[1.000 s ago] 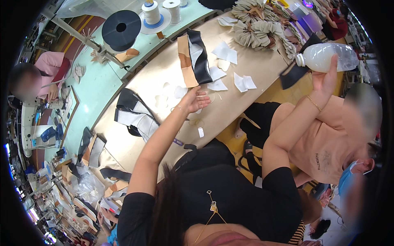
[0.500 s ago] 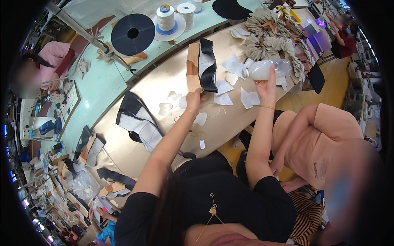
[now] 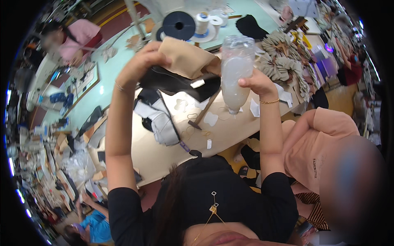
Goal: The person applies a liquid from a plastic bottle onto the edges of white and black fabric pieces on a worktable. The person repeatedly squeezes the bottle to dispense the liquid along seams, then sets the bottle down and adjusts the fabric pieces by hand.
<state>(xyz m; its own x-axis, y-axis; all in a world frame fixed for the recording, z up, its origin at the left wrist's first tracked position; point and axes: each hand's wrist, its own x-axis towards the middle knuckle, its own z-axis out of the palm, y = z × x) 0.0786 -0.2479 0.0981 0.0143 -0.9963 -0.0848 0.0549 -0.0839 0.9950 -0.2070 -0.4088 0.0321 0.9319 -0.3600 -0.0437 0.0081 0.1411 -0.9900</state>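
Note:
My left hand [image 3: 143, 63], raised at the far side of the table, grips the edge of a tan panel [image 3: 184, 57] with a black strip [image 3: 176, 82] hanging below it. The panel looks like soft leather and bows outward. My right hand [image 3: 260, 83] is wrapped round a clear plastic bottle [image 3: 237, 71] part-filled with milky white liquid. The bottle is upside down, its narrow nozzle pointing at the table, just right of the panel. Beneath them lies a hammer-like tool [image 3: 205, 110] with a brown handle. A grey-and-black sewn piece [image 3: 160, 119] rests left of it.
White cut-outs [image 3: 211, 119] and thin rings lie on the tan-covered table [image 3: 164, 162]. Thread spools [image 3: 202, 23] and a black reel [image 3: 179, 25] stand on the green table behind. Bundled beige pieces [image 3: 279, 45] fill the far right. A person in peach [image 3: 336, 127] is close on my right.
My left hand has lifted the tan-and-black piece off the table and swung it up and left. My right hand has tipped the bottle from lying sideways to nozzle-down.

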